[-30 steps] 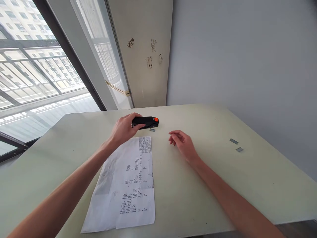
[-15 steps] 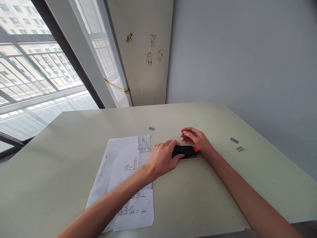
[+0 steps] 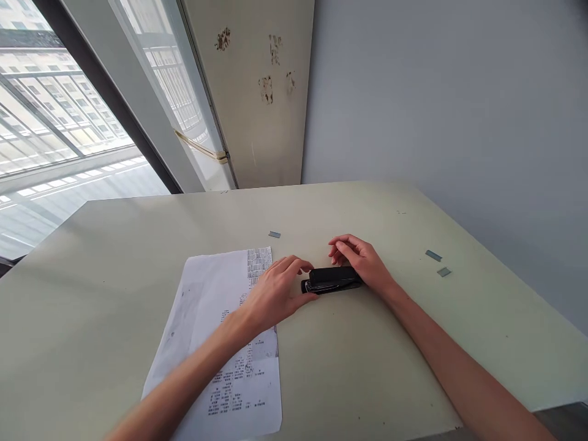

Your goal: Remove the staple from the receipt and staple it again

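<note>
A black stapler (image 3: 331, 278) lies on the table between my hands. My left hand (image 3: 280, 288) is around its left end, with thumb and fingers apart on either side and no firm grip showing. My right hand (image 3: 361, 260) rests at the stapler's other end, covering that tip. Its fingers are loosely curled and slightly apart, with nothing visible in them. Under my left forearm lies a printed sheet of paper (image 3: 206, 294), creased, with dense text near its right edge.
A strip of staples (image 3: 274, 234) lies beyond the paper. Two more grey strips, one staple strip (image 3: 433, 255) and a shorter piece (image 3: 444, 272), are to the right. The pale table (image 3: 151, 233) meets a grey wall (image 3: 436, 92); a window stands at left.
My left hand has loosened from the stapler's body and shifted left to its end. My right hand now covers the stapler's red tip. The view has tilted slightly.
</note>
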Demonstrator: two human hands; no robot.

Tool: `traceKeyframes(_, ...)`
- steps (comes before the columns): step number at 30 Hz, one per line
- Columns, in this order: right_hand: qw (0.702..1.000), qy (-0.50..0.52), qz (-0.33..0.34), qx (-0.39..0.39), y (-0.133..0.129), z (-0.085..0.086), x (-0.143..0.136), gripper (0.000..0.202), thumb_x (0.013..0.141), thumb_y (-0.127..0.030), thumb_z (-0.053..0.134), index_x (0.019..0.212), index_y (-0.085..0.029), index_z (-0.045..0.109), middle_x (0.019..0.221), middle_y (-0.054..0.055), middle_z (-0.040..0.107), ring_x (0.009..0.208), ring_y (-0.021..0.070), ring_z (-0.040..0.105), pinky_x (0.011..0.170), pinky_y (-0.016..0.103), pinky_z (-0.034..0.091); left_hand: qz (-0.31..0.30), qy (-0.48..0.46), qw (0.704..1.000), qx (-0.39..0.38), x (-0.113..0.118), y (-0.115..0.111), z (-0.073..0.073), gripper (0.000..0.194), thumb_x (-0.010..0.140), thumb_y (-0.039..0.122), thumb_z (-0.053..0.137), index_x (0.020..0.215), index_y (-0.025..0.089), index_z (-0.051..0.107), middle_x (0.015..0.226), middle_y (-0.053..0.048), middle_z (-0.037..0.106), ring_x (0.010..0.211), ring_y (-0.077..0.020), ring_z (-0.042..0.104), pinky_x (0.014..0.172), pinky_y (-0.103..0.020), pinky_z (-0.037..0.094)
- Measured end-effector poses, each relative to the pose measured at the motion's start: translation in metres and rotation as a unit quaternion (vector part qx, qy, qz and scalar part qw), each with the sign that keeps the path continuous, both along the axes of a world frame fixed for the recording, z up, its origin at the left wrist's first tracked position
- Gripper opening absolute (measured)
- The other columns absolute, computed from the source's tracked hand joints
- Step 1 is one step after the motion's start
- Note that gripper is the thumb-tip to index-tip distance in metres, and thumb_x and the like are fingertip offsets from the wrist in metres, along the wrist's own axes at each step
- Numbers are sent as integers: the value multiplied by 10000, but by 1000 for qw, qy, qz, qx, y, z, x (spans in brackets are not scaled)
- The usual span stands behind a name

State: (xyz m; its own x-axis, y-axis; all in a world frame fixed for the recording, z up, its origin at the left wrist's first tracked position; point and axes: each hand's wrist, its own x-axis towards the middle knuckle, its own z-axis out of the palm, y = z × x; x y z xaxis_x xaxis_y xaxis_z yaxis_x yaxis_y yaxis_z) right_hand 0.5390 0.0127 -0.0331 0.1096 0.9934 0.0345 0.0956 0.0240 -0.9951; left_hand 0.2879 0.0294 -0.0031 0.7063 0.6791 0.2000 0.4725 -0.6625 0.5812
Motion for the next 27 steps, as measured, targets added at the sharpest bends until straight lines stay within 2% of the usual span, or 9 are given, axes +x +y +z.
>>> traceKeyframes(6, 1000, -16, -23, -2, 0, -5, -6, 438, 951, -660, 623, 1014, -232, 697, 848, 35, 714, 715, 177, 656, 672, 321, 543, -1, 14, 1000, 28, -5, 5, -4, 249, 924, 400, 785, 1036, 220, 653, 1106, -56, 734, 992, -257, 697, 929, -431, 546)
traceKeyframes(10, 999, -28, -14, -12, -1, 2, -7, 412, 950, -637, 635, 972, -232, 709, 863, 44, 723, 733, 180, 653, 691, 321, 540, 16, 21, 999, 41, -4, 6, -4, 195, 939, 379, 776, 961, 218, 667, 1055, -47, 748, 950, -251, 690, 887, -417, 543)
traceKeyframes(12, 999, -37, 21, -22, -4, 8, -6, 372, 939, -604, 667, 994, -241, 725, 911, 48, 745, 793, 191, 675, 760, 334, 554, 20, 22, 998, 50, -4, 5, -4, 188, 946, 372, 772, 938, 216, 668, 1037, -40, 750, 933, -243, 689, 873, -410, 540)
traceKeyframes(15, 989, -56, 130, -39, -8, 17, -2, 356, 857, -523, 796, 1110, -277, 754, 1057, 48, 774, 973, 233, 716, 874, 366, 562, 17, 28, 998, 61, -4, 4, -4, 173, 958, 356, 761, 936, 211, 670, 1018, -33, 750, 920, -235, 688, 857, -400, 536)
traceKeyframes(18, 968, -108, 217, -55, -11, 23, 2, 411, 772, -466, 883, 1134, -301, 781, 1105, 35, 773, 1021, 260, 709, 885, 383, 558, 10, 30, 997, 69, -9, 4, -4, 138, 980, 344, 730, 969, 217, 677, 1025, -29, 752, 935, -232, 690, 859, -390, 533)
traceKeyframes(21, 962, -138, 225, -72, -10, 24, 9, 396, 762, -473, 887, 1106, -295, 802, 1073, 33, 776, 963, 258, 698, 824, 375, 553, 1, 36, 997, 74, -21, 7, -1, 128, 991, 350, 704, 984, 225, 678, 1035, -31, 749, 933, -227, 692, 861, -382, 533)
traceKeyframes(27, 964, -131, 214, -82, -8, 23, 18, 384, 744, -482, 890, 1058, -275, 815, 973, 31, 765, 859, 229, 668, 740, 340, 529, -15, 59, 996, 68, -46, 15, 9, 172, 989, 403, 678, 957, 234, 675, 1034, -37, 743, 949, -232, 697, 858, -371, 534)
